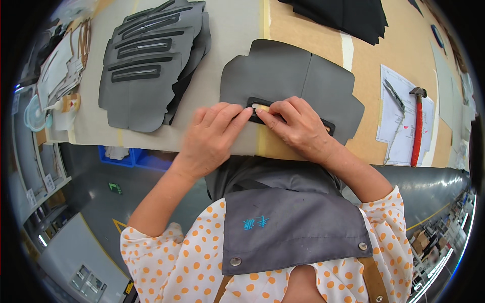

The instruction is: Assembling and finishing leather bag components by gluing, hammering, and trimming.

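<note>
A grey leather-like panel (288, 68) with notched corners lies flat at the table's front edge. A long slot framed by a black strip (327, 124) runs along its near side. My left hand (209, 132) is closed, thumb and forefinger pinching the black strip at the slot's left end. Right beside it, my right hand (301, 129) is closed too, its thumb and fingers pressed on the same strip. My right hand covers much of the slot's middle. A pale bit shows in the opening between my fingertips.
Several slotted grey panels (144, 96) overlap at the left. Further left stand a glue bottle (69, 103) and a clear cup (34, 115). A red-handled hammer (418, 126) and scissors-like metal tool (394, 95) lie on paper at right. Black sheets (343, 17) lie at the back.
</note>
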A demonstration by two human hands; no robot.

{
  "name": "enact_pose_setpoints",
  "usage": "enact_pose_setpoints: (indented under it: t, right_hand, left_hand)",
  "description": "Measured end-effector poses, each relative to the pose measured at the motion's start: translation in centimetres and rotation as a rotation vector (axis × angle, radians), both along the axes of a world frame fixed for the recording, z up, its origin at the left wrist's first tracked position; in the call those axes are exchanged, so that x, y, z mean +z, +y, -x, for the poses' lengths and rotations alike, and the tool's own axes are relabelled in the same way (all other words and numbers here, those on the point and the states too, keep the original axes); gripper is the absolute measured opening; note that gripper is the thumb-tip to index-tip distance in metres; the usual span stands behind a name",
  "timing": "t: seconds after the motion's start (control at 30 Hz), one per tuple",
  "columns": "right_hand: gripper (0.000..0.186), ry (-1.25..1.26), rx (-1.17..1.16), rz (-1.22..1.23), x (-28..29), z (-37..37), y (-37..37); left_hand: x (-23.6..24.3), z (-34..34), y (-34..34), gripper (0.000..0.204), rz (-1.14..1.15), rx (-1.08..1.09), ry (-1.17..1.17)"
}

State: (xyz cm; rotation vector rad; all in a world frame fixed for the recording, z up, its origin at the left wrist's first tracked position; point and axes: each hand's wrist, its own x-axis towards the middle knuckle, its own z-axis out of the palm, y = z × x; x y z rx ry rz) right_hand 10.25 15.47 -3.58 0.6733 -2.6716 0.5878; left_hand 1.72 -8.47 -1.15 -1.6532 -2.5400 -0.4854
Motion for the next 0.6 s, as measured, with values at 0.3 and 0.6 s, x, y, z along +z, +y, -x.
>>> enact_pose_setpoints:
  t: [0.3,0.6]
  right_hand:
    - [0.034,-0.035,-0.061,0.117,0.1,-0.3,0.5]
    - [0.038,-0.145,-0.049,0.224,0.3,-1.2,1.3]
  left_hand:
    - [-1.3,-2.5,1.4,0.059,-0.011,0.121,-0.019]
    - [-0.9,-2.8,1.4,0.057,0.010,0.145,-0.041]
